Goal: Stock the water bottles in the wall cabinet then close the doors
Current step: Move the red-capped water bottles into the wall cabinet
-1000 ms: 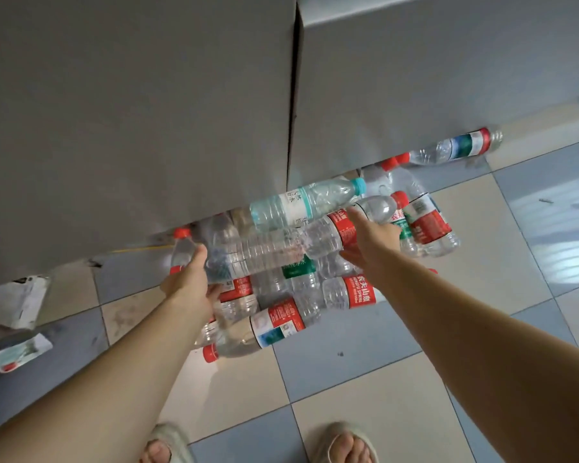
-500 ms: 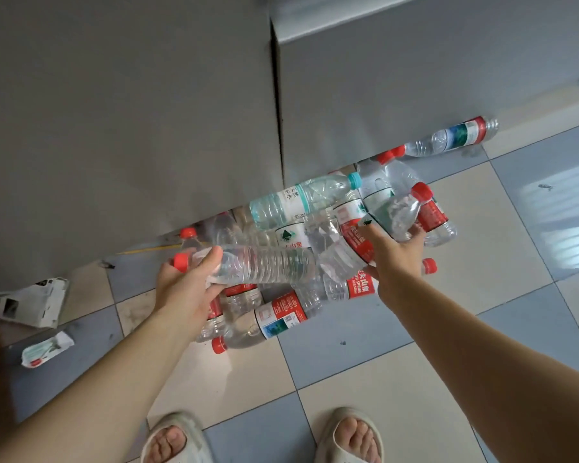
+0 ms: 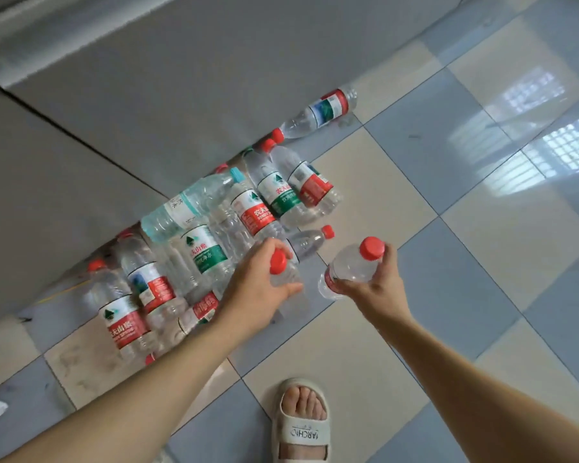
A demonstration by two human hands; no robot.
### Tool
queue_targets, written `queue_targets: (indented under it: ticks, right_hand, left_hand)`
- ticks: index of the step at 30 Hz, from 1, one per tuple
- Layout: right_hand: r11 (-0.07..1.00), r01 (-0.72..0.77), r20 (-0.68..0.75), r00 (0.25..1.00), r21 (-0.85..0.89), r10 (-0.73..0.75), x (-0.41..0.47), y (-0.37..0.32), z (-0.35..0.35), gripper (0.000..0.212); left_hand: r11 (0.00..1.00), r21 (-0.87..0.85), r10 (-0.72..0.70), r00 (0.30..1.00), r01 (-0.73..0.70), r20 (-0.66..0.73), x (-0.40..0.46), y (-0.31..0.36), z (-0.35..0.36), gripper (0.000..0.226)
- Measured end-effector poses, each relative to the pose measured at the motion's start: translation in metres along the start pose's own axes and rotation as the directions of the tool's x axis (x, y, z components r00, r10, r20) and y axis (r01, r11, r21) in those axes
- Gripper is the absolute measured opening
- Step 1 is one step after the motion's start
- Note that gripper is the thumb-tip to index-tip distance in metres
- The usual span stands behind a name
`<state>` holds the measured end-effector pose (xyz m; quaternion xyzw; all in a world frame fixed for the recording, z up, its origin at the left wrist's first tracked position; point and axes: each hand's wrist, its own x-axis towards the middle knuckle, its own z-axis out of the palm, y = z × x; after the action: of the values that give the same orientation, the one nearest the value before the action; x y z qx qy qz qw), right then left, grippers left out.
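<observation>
Floor: checkered tile floor (image 3: 365, 182) in grey-blue and cream, with grey cabinet doors (image 3: 168, 85) filling the upper left; window glare lies on the tiles at the right edge.
Held bottles: the left hand (image 3: 258, 285) grips a clear bottle with a red cap (image 3: 283, 272) around its neck and shoulder; the right hand (image 3: 378, 282) grips a second red-capped bottle (image 3: 351, 265) around its body, cap tilted up. The two bottles are near each other but apart.
Pile: the remaining bottles (image 3: 214, 235) lie on their sides against the foot of the cabinet doors; one stray bottle (image 3: 318, 113) lies apart, toward the far edge of the floor.
Step in hand: likely lifting this pair toward the cabinet. Both doors look shut, so one hand will probably need freeing to open them; tucking a bottle under an arm risks a drop.
Open room: bare tiles to the right and near the sandalled foot (image 3: 301, 419) give standing space; the pile crowds the cabinet's base, so step wide of it.
</observation>
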<state>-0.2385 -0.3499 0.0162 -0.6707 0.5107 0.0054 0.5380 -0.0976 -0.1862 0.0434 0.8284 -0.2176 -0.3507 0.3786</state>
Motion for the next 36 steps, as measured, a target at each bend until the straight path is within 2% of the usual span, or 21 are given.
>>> queue_targets:
  ticks: [3, 5, 8, 11, 16, 20, 23, 25, 27, 29, 30, 33, 34, 36]
  right_hand:
    - [0.995, 0.031, -0.022, 0.999, -0.091, -0.033, -0.003, 0.024, -0.007, 0.068]
    - [0.996, 0.042, -0.022, 0.999, -0.078, -0.044, -0.004, 0.038, -0.007, 0.062]
    - [0.997, 0.056, -0.05, 0.997, -0.056, -0.059, -0.005, 0.05, -0.006, 0.048]
    - [0.992, 0.033, -0.011, 0.999, -0.12, -0.035, -0.004, 0.057, -0.007, 0.051]
    - [0.987, -0.024, 0.027, 0.999, -0.161, 0.029, 0.004, 0.053, -0.004, 0.083]
    - [0.97, 0.035, 0.103, 0.995, -0.239, -0.01, 0.033, 0.039, 0.018, 0.082]
    - [0.958, -0.069, -0.021, 0.998, -0.278, 0.065, 0.064, 0.031, 0.034, 0.091]
    - [0.961, -0.17, -0.14, 0.98, -0.218, 0.142, 0.084, 0.034, 0.037, 0.094]
    - [0.948, -0.303, -0.196, 0.94, -0.102, 0.279, 0.101, 0.04, 0.037, 0.094]
    - [0.905, -0.418, -0.117, 0.898, 0.079, 0.425, 0.11, 0.043, 0.038, 0.086]
    - [0.885, -0.444, -0.056, 0.889, 0.141, 0.455, 0.113, 0.043, 0.039, 0.075]
    - [0.855, -0.443, 0.011, 0.889, 0.269, 0.457, 0.114, 0.043, 0.039, 0.038]
    - [0.848, -0.422, 0.013, 0.897, 0.32, 0.441, 0.11, 0.045, 0.038, 0.037]
    - [0.842, -0.347, 0.001, 0.925, 0.413, 0.38, 0.1, 0.049, 0.035, 0.049]
  left_hand:
    - [0.984, 0.133, 0.116, 0.993, -0.114, -0.003, -0.007, -0.003, 0.034, 0.05]
    - [0.966, 0.18, 0.192, 0.981, -0.185, -0.025, -0.015, -0.008, 0.049, 0.051]
    - [0.957, 0.205, 0.217, 0.975, -0.205, -0.039, -0.022, -0.015, 0.06, 0.055]
    - [0.969, 0.19, 0.165, 0.986, -0.158, -0.019, -0.022, -0.019, 0.064, 0.057]
    - [0.997, 0.073, 0.029, 0.999, -0.027, -0.017, -0.017, -0.029, 0.061, 0.073]
    - [0.998, 0.018, -0.06, 0.998, 0.061, -0.017, -0.01, -0.047, 0.065, 0.079]
    - [0.998, 0.03, -0.06, 0.998, 0.061, -0.03, -0.004, -0.061, 0.076, 0.073]
    - [0.999, 0.019, -0.043, 0.998, 0.044, -0.042, 0.0, -0.07, 0.082, 0.074]
    - [1.0, 0.006, -0.024, 0.998, 0.024, -0.053, 0.002, -0.078, 0.085, 0.073]
    - [1.0, 0.003, -0.009, 0.998, 0.009, -0.061, 0.004, -0.083, 0.086, 0.071]
    - [1.0, -0.002, -0.002, 0.998, 0.002, -0.067, 0.004, -0.084, 0.087, 0.07]
    - [0.999, -0.036, -0.011, 0.996, 0.008, -0.084, 0.003, -0.084, 0.089, 0.068]
    - [0.999, -0.051, -0.022, 0.995, 0.017, -0.092, 0.003, -0.082, 0.09, 0.068]
    - [0.997, -0.075, -0.035, 0.993, 0.026, -0.113, 0.002, -0.078, 0.092, 0.067]
